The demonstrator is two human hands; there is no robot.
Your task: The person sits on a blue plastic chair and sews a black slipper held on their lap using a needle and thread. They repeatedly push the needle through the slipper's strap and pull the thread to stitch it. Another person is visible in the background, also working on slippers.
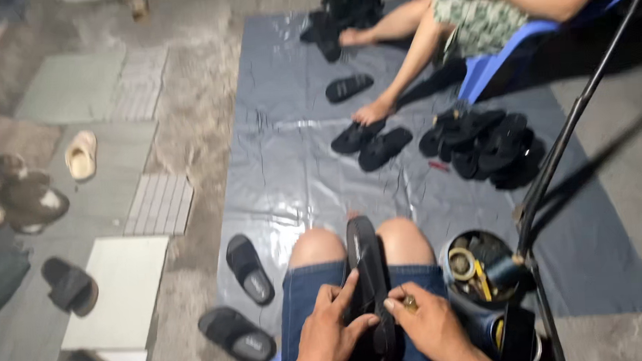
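We look down from one head-worn camera, close above our own knees, facing forward across the grey floor sheet [298, 167] toward a seated person [488, 10] at its far edge.

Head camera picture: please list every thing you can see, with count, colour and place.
sandal on lap: one, black, upright between the knees, held by both hands
sheet: one, grey plastic, spread on the floor
sandal pile: several, black, right side of the sheet
loose sandals: two, black, left of the knees
pale sandal: one, beige, on the tiles at left
tub: one, dark, holding tape rolls, right of the knee
seated person: one, patterned dress, blue chair, top right
left hand: gripping the sandal's side
right hand: fingers on the sandal's edge
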